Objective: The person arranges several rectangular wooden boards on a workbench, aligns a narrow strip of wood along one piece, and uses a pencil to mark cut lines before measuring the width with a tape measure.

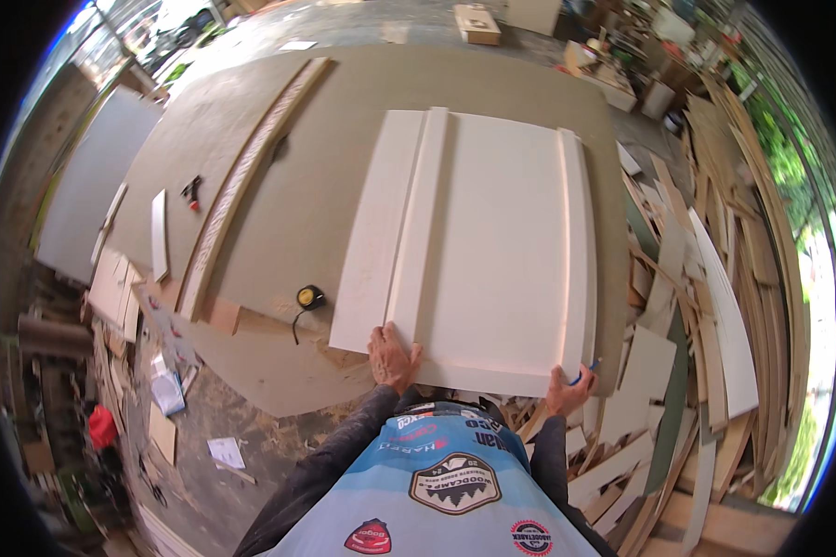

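A large white board [492, 241] lies flat on a brown worktable [316, 186]. Two narrow white strips lie on it lengthwise, one on the left [418, 223] and one near the right edge [576, 251]. My left hand [392, 356] presses flat on the near end of the left strip, fingers apart. My right hand [567, 390] rests at the board's near right corner and holds a blue pencil [587, 373]. My dark sleeves and a light blue shirt fill the bottom of the view.
A yellow tape measure [309, 298] lies on the table left of the board. A long patterned wooden strip [241, 186] runs diagonally further left, with a small red-and-black tool [193, 192] beside it. Offcuts and planks pile up on the right [706, 306]. Scraps litter the floor at left.
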{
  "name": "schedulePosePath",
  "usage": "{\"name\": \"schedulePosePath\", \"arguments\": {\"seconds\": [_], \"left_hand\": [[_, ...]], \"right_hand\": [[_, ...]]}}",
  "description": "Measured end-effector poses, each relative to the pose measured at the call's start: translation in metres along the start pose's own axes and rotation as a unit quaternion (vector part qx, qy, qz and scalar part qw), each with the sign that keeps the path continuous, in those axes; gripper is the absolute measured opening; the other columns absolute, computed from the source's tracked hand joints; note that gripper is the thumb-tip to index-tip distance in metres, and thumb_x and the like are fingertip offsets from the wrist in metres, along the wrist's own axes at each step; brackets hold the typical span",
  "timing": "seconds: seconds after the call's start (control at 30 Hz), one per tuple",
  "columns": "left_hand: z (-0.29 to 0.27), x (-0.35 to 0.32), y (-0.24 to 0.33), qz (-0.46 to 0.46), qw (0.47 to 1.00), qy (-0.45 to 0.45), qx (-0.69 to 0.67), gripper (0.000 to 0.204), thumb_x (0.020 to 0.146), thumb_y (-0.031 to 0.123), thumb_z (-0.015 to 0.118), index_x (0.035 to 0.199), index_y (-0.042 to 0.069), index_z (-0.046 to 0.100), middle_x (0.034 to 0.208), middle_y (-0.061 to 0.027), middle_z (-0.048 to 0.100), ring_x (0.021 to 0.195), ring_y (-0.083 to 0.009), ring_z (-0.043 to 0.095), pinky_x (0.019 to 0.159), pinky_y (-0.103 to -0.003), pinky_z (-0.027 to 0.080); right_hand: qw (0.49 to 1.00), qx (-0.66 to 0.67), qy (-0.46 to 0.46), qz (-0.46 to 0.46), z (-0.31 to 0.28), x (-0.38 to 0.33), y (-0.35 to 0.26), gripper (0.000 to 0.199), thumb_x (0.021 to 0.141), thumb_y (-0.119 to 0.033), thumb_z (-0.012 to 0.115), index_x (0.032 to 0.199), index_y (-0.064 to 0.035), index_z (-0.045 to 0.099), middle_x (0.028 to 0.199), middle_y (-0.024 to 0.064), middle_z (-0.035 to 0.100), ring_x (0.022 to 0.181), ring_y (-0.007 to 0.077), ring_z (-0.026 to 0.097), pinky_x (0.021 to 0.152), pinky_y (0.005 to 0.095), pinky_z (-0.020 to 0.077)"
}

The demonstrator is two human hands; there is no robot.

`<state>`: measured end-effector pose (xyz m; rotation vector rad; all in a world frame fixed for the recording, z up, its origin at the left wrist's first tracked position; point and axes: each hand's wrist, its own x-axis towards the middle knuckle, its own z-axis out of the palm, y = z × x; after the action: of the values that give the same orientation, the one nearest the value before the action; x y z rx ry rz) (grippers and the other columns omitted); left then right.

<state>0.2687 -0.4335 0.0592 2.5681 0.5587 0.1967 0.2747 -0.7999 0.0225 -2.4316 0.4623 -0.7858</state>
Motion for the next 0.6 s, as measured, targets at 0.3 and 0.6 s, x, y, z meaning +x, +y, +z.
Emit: {"name": "schedulePosePath", "arguments": {"seconds": [0.3,0.6], "left_hand": [[-0.002,-0.003,-0.001,0.024,0.999,0.019,-0.027,0.071,0.074,0.030,0.071,0.131,-0.004,0.045,0.117,-0.0207,0.050,0.113,-0.0365,0.049,0.098,-0.047,0.039],[0.002,-0.009,-0.017,0.024,0.987,0.025,-0.156,0.078,0.074,0.024,0.077,0.141,0.000,0.044,0.125,-0.0216,0.049,0.120,-0.0388,0.047,0.104,-0.049,0.039]], "right_hand": [[1.000,-0.021,-0.017,0.002,-0.006,0.001,-0.006,0.053,0.077,-0.032,0.080,0.114,0.0008,0.061,0.112,0.0195,0.058,0.112,0.0390,0.052,0.095,0.0526,0.0442],[0.998,0.057,-0.024,0.008,-0.007,0.003,0.008,0.051,0.087,-0.034,0.075,0.122,-0.0003,0.061,0.115,0.0184,0.061,0.114,0.0356,0.055,0.096,0.0490,0.0455]]}}
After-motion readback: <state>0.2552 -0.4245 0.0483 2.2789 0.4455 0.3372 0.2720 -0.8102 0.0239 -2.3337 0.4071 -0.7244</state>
